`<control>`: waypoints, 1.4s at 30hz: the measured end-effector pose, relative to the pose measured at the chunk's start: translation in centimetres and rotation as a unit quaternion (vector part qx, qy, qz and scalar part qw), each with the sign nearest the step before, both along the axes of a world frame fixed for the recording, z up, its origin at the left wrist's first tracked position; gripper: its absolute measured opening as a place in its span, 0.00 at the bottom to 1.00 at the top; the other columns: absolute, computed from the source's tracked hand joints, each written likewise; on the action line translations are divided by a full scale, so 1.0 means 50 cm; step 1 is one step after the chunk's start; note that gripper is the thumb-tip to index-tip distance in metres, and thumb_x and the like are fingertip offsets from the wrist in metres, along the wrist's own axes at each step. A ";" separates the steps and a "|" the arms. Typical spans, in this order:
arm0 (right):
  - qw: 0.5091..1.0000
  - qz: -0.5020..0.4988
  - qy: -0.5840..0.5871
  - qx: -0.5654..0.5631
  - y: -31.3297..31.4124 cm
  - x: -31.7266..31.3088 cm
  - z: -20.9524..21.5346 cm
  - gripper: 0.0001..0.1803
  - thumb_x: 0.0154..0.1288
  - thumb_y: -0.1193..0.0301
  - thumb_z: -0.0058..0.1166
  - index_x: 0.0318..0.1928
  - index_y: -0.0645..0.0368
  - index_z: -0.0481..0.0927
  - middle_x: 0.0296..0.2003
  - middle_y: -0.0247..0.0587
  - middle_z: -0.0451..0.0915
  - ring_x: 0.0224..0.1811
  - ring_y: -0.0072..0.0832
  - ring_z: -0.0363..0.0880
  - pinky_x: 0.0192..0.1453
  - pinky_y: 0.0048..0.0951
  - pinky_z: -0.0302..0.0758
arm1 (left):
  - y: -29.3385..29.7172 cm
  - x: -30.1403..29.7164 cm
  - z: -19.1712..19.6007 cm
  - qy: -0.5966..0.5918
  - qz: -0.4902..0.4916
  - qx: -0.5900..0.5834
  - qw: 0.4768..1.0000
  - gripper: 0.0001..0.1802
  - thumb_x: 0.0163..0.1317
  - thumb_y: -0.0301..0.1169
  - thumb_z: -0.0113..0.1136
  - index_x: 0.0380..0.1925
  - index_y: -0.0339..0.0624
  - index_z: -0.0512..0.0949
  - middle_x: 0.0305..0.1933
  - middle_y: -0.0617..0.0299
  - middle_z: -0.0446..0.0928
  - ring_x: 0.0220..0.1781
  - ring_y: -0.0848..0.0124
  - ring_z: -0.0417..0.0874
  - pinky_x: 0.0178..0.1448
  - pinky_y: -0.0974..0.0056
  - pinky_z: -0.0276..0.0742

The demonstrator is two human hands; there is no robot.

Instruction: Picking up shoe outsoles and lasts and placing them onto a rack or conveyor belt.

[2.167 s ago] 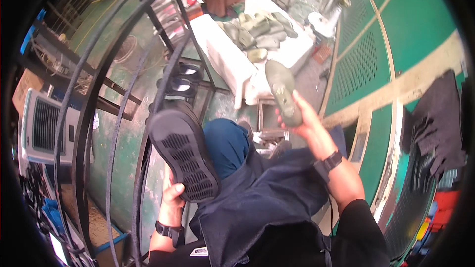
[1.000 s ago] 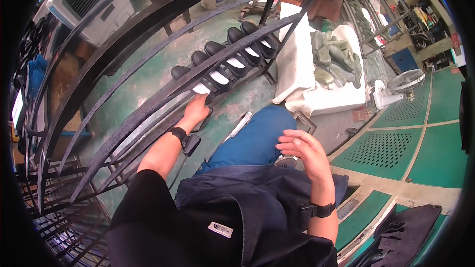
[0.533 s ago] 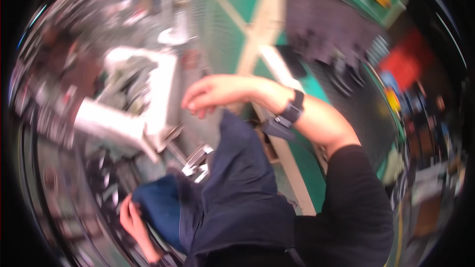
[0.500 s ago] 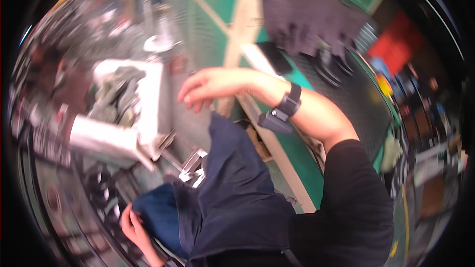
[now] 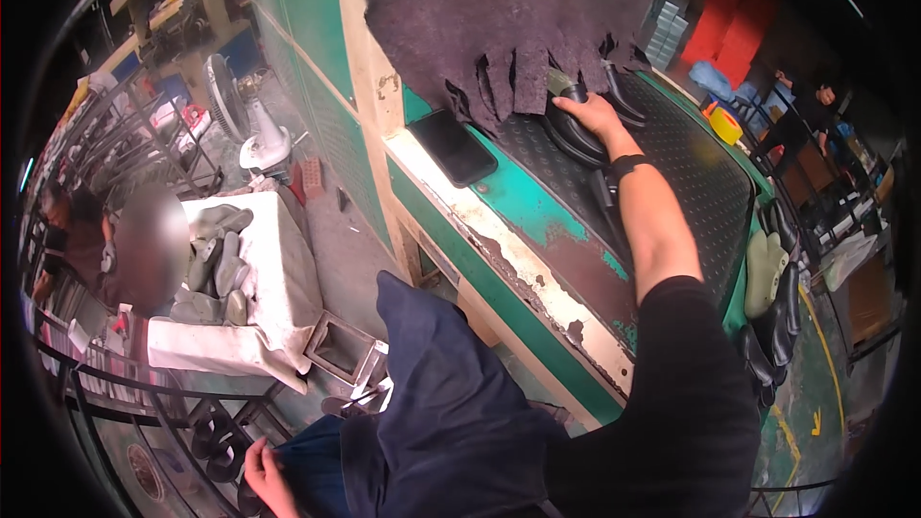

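Observation:
On the black studded conveyor belt (image 5: 662, 144), my right hand (image 5: 593, 117) is closed around a black shoe (image 5: 568, 142) with an olive-green last showing at its top. The shoe lies just at the slit lower edge of a dark leather curtain (image 5: 508, 19). Another black shoe (image 5: 624, 101) sits behind my hand, partly under the flaps. My left hand (image 5: 267, 480) hangs low beside my blue trouser leg, its fingers loosely bent and apart, with nothing visible in them.
A black phone (image 5: 456, 149) lies on the machine's edge. Olive-green lasts (image 5: 225, 264) fill a cloth-covered bin (image 5: 288, 273) at left, near a co-worker (image 5: 77, 230) and a white fan (image 5: 264, 139). Lasts and black shoes (image 5: 767, 278) line the belt's right side. Black rack rails (image 5: 106, 364) stand lower left.
My right hand has moved right from over the floor to the belt and taken hold of the black shoe. The view has turned, and my left hand sits lower in the picture.

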State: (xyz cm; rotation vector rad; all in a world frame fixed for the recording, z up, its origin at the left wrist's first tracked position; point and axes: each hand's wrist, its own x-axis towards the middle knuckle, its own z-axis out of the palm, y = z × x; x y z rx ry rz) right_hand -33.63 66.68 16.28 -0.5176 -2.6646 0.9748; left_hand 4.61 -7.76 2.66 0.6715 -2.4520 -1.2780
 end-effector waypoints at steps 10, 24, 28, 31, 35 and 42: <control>0.982 -0.117 0.045 -0.142 -0.054 0.091 -0.015 0.37 0.55 0.46 0.71 0.51 0.68 0.84 0.43 0.46 0.87 0.44 0.33 0.86 0.51 0.33 0.78 | 0.155 -0.038 0.033 0.047 -0.318 0.092 0.943 0.14 0.63 0.24 0.62 0.49 0.37 0.84 0.37 0.55 0.83 0.35 0.68 0.84 0.41 0.65 0.78; 0.602 0.306 0.106 -0.730 -0.633 0.513 0.003 0.48 0.72 0.32 0.32 0.73 0.61 0.65 0.66 0.56 0.73 0.63 0.57 0.76 0.70 0.57 0.73 | 0.326 -0.102 0.111 0.073 -0.453 0.683 0.568 0.57 0.65 0.50 0.65 0.82 0.49 0.38 0.84 0.48 0.44 0.81 0.55 0.56 0.79 0.52 0.57; 0.632 0.288 -0.043 -0.718 -0.802 0.473 -0.173 0.29 0.74 0.51 0.47 0.58 0.65 0.79 0.60 0.55 0.79 0.63 0.48 0.77 0.71 0.50 0.71 | 0.268 -0.019 0.042 0.020 -0.399 0.518 0.756 0.51 0.68 0.37 0.60 0.82 0.49 0.38 0.84 0.54 0.44 0.82 0.65 0.54 0.80 0.62 0.51; 0.638 0.184 -0.249 -0.705 -0.890 0.430 -0.335 0.15 0.70 0.63 0.54 0.45 0.63 0.82 0.44 0.50 0.85 0.48 0.44 0.85 0.58 0.47 0.81 | 0.214 0.022 -0.039 -0.066 -0.199 0.743 0.636 0.43 0.72 0.33 0.53 0.81 0.48 0.43 0.80 0.53 0.57 0.76 0.65 0.67 0.76 0.61 0.66; 0.584 0.117 -0.375 -0.711 -0.987 0.406 -0.474 0.16 0.72 0.60 0.52 0.42 0.61 0.82 0.38 0.48 0.86 0.38 0.42 0.86 0.48 0.46 0.84 | 0.170 0.019 -0.109 -0.084 -0.090 0.763 0.634 0.40 0.73 0.33 0.51 0.81 0.46 0.46 0.77 0.54 0.62 0.72 0.64 0.72 0.74 0.62 0.70; 0.547 0.188 -0.393 -0.715 -1.004 0.439 -0.483 0.19 0.75 0.57 0.51 0.42 0.63 0.80 0.38 0.46 0.85 0.37 0.39 0.86 0.45 0.42 0.85 | 0.161 0.040 -0.098 -0.119 -0.095 0.667 0.729 0.45 0.71 0.37 0.53 0.81 0.41 0.42 0.81 0.50 0.54 0.78 0.63 0.62 0.77 0.61 0.63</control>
